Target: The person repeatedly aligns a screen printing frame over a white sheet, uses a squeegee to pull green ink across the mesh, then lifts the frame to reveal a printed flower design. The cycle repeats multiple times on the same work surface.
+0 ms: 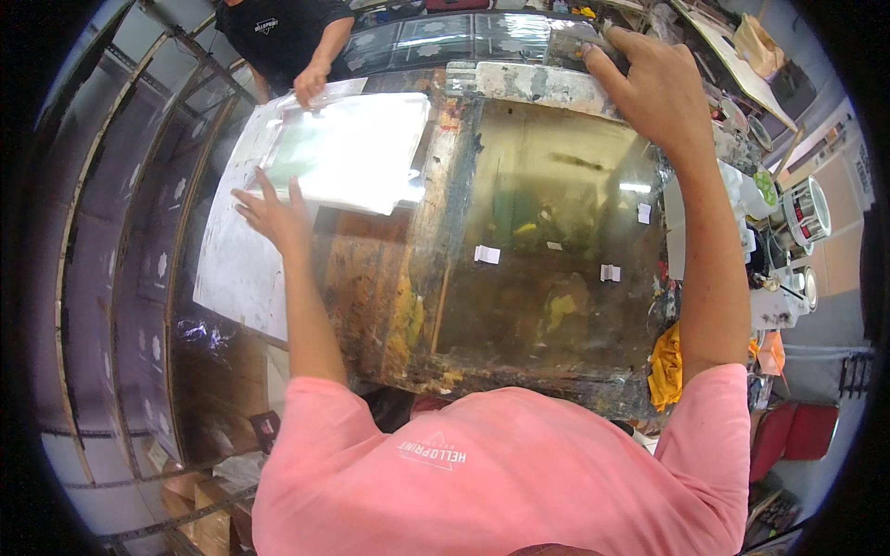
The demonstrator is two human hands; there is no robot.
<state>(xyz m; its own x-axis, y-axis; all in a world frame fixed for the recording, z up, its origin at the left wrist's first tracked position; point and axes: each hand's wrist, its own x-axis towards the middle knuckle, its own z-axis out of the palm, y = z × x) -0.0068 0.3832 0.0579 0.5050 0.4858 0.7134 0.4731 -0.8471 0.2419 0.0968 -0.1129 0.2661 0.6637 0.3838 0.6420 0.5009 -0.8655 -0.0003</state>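
My left hand (273,215), fingers spread, is at the near left edge of a stack of glossy clear sheets (362,153) that glares with reflected light. I cannot tell whether it touches them. Under the stack lies a large white sheet (236,236). Far right, my right hand (654,83) is closed, thumb and fingers bent around something I cannot make out, past the far edge of a glass panel (519,306). Small folded white tabs (487,254) lie on the glass.
Across the table, a co-worker's hand (313,83) is at the far edge of the sheets. Rack shelves (139,250) stand at left. A yellow cloth (666,366) lies at the table's right edge, with a white bucket (805,211) beyond. Patterned dark sheets (436,42) lie at the back.
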